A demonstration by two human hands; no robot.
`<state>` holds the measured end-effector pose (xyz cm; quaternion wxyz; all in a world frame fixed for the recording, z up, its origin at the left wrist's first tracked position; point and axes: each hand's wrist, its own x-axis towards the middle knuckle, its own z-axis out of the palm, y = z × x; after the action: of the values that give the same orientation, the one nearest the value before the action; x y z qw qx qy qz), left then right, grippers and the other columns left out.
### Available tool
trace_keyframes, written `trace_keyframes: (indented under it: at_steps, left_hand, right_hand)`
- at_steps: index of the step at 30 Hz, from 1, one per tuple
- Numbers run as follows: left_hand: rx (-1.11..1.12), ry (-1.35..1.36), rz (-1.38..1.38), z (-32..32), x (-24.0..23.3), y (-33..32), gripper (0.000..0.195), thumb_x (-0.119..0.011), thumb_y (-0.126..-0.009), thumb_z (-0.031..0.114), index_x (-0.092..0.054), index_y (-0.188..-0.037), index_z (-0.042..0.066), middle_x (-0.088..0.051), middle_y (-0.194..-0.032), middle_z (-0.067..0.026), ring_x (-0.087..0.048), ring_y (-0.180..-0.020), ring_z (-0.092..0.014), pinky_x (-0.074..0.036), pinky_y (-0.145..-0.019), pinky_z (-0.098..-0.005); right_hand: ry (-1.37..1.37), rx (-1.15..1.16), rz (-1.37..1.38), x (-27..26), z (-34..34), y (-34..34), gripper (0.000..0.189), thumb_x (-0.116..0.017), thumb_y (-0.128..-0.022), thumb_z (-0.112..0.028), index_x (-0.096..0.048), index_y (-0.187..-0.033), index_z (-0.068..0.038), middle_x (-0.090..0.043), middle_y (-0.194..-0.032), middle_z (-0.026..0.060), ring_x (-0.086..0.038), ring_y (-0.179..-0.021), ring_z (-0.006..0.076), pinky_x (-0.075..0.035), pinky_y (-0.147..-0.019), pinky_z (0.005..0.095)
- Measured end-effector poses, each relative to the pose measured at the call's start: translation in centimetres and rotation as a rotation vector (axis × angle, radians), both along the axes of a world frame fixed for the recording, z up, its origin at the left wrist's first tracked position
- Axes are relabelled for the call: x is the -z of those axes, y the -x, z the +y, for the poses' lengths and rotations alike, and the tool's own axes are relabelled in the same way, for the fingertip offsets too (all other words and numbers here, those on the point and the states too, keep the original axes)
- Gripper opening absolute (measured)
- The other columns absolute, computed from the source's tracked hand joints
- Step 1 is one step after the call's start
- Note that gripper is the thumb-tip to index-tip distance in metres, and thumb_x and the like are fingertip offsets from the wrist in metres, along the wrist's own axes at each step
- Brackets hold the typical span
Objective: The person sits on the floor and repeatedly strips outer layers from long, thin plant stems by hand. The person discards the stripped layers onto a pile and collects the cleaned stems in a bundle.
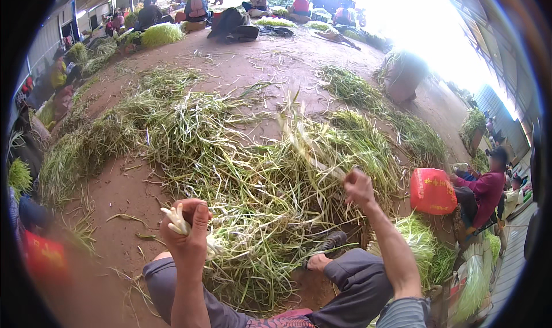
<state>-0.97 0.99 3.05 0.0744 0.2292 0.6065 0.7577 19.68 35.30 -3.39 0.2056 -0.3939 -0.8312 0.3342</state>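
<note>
My left hand [187, 224] is raised over my left knee, closed around a small bunch of pale stalks [176, 219] whose white ends stick out to the left. My right hand [359, 188] is at the right of the heap, its fingers curled near a blurred pale leafy strand [321, 164]; whether it holds that strand cannot be told. Between and beyond both hands spreads a heap of long green and yellowish leaves and stalks [258, 190]. Below it are my bent knees in grey trousers and a dark shoe [334, 240].
Bundles of cleaned green stalks [414, 241] lie beside my right leg. A red bag [432, 191] stands to the right, next to a seated person [485, 190]. Another red object [45, 254] is at the left. Several people sit among piles farther off.
</note>
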Motion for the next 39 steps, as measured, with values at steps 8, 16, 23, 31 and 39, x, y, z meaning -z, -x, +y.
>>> trace_keyframes:
  at_steps: [8,16,23,31,39]
  left_hand:
    - [0.019,-0.006,0.089,1.0,0.2,-0.5,0.009,-0.064,-0.089,0.01,-0.061,-0.088,0.001,-0.06,-0.072,0.0,-0.054,-0.064,-0.005,-0.042,-0.057,-0.0191]
    - [0.062,0.028,0.048,0.8,0.3,-0.9,0.01,-0.066,-0.088,0.009,-0.061,-0.088,0.0,-0.06,-0.072,-0.0002,-0.054,-0.064,-0.005,-0.043,-0.058,-0.0188]
    - [0.083,0.3,0.238,1.4,0.3,-1.4,0.024,-0.072,-0.08,0.009,-0.064,-0.102,0.002,-0.062,-0.091,-0.0054,-0.059,-0.074,-0.011,-0.047,-0.064,-0.0231]
    - [0.631,0.577,0.32,1.7,0.7,-1.5,0.014,-0.07,-0.074,0.003,-0.07,-0.088,0.007,-0.071,-0.092,-0.004,-0.066,-0.071,-0.014,-0.053,-0.063,-0.0273]
    - [0.651,0.01,-0.209,2.3,1.0,-3.0,0.015,-0.057,-0.092,0.004,-0.063,-0.104,-0.002,-0.069,-0.09,-0.0087,-0.062,-0.078,-0.012,-0.048,-0.066,-0.0245]
  right_hand:
    - [0.266,-0.026,0.316,2.4,1.5,-1.1,0.008,-0.057,-0.084,-0.002,-0.059,-0.091,-0.001,-0.065,-0.083,0.0066,-0.062,-0.068,0.01,-0.054,-0.041,0.0246]
    - [-0.057,-0.018,0.274,0.1,-0.3,-0.2,0.01,-0.057,-0.091,-0.008,-0.062,-0.094,-0.001,-0.069,-0.079,0.011,-0.064,-0.052,0.0165,-0.051,-0.039,0.0264]
    - [0.16,-0.443,0.395,-5.8,-5.2,0.4,0.008,-0.061,-0.087,-0.001,-0.064,-0.094,-0.002,-0.069,-0.093,0.0123,-0.068,-0.077,0.0147,-0.056,-0.055,0.0255]
    - [0.6,-0.636,0.655,-8.5,-8.8,-0.8,0.007,-0.059,-0.085,0.008,-0.06,-0.087,0.002,-0.068,-0.093,0.0171,-0.068,-0.081,0.0165,-0.057,-0.068,0.0276]
    - [0.722,-0.646,0.902,-8.3,-9.0,1.0,0.053,-0.055,-0.093,-0.037,-0.039,-0.136,-0.011,-0.057,-0.121,0.0205,-0.063,-0.091,0.0236,-0.055,-0.068,0.031]
